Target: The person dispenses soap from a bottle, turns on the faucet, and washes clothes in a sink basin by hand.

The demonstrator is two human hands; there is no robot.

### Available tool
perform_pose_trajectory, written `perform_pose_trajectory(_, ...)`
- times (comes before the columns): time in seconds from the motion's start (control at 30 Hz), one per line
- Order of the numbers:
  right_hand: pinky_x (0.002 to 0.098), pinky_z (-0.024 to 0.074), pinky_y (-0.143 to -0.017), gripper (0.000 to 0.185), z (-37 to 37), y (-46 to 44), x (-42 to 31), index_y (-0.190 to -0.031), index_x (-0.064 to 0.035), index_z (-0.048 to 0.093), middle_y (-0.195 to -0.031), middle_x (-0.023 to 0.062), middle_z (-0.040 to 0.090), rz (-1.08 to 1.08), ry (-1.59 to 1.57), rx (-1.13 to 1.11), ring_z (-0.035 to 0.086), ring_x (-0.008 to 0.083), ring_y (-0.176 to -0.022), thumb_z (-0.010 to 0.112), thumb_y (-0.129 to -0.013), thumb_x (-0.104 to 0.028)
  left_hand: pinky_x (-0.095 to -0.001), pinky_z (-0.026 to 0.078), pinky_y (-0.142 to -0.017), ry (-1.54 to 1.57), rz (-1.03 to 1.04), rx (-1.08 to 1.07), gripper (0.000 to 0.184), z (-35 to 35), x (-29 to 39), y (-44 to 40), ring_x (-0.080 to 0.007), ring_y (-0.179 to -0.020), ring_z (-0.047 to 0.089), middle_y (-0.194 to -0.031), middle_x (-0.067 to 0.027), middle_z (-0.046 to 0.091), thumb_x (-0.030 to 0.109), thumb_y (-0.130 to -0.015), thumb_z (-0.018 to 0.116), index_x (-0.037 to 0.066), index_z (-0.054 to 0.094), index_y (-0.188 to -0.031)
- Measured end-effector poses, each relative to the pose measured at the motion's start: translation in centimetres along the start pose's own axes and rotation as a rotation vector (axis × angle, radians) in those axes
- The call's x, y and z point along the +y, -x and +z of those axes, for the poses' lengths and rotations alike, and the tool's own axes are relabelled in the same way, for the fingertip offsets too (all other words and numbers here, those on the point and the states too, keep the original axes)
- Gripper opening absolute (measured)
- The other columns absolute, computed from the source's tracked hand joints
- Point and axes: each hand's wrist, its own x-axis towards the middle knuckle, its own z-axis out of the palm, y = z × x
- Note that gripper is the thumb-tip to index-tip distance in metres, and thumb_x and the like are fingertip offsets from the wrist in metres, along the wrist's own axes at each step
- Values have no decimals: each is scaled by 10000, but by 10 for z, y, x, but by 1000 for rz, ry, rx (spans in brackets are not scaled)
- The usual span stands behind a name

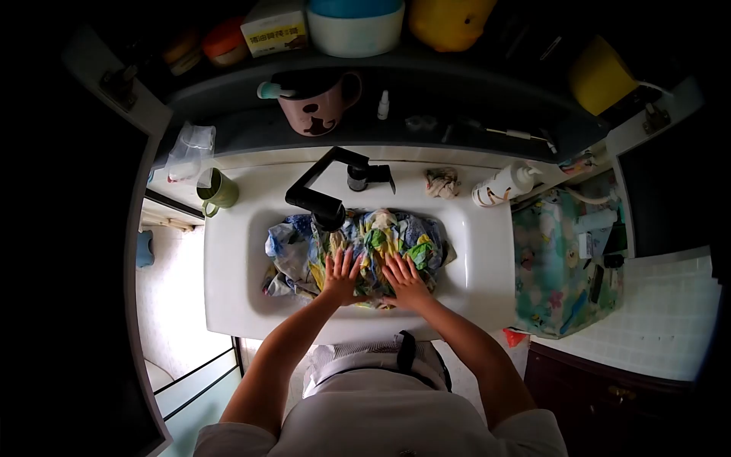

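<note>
A bunched, colourful patterned cloth fills much of the white sink basin. My left hand lies on the middle of the cloth with its fingers spread. Just to its right, my right hand presses flat on the same cloth, fingers apart. Neither hand grips anything. The black faucet reaches over the basin from the back, its spout end above the cloth, beyond my left hand. Whether there is water under the cloth cannot be made out.
On the sink's rim stand a green mug, a small crumpled cloth and a white pump bottle. A dark shelf above holds a pink mug and a small white bottle. Open cabinet doors flank both sides.
</note>
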Motion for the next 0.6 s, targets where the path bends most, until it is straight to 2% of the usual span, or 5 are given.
perform_pose_trajectory(0.07, 556, -21, -1113, 892, 5, 8, 3, -1419, -59, 301, -1535, 168, 19, -35, 0, -27, -56, 358, -1411, 559, -774, -618, -616, -47, -1072, 13, 33, 84, 1196, 19, -3, 11, -414, -1396, -73, -1528, -200, -39, 786, -619, 561, 105, 88, -1482)
perform_pose_trajectory(0.17, 566, -32, -1107, 827, 26, 1, -1, -1423, -59, 299, -1537, 165, -2, 19, 238, -188, -76, 368, -1408, 528, -816, -571, -614, -54, -1073, 2, -51, -29, 1186, 18, 5, 5, -407, -1397, -92, -1530, -188, -65, 773, -621, 575, 126, 84, -1484)
perform_pose_trajectory(0.37, 591, -51, -1092, 713, 46, -3, -1, -1413, -36, 312, -1536, 176, -14, 54, 421, -76, -108, 391, -1400, 494, -866, -455, -601, -74, -1081, 29, -74, -11, 1189, 31, 5, -2, -399, -1395, -121, -1528, -185, -93, 751, -615, 598, 135, 69, -1484)
perform_pose_trajectory(0.57, 528, 28, -1129, 492, 7, 8, -1, -1262, -6, 478, -1510, 152, 181, 2, 36, 15, 38, 333, -1419, 538, -861, -285, -612, -75, -1069, 57, -17, 18, 1229, 29, -1, 3, -436, -1387, -101, -1523, -213, -57, 770, -606, 597, 99, 51, -1480)
perform_pose_trajectory(0.6, 503, 119, -1106, 459, 0, 9, -1, -1230, -8, 500, -1447, 163, 278, 2, -5, 104, 156, 325, -1375, 546, -861, -276, -609, -54, -1074, 122, 12, 73, 1212, 24, -3, 7, -436, -1390, -68, -1522, -219, -36, 738, -617, 627, 110, 57, -1483)
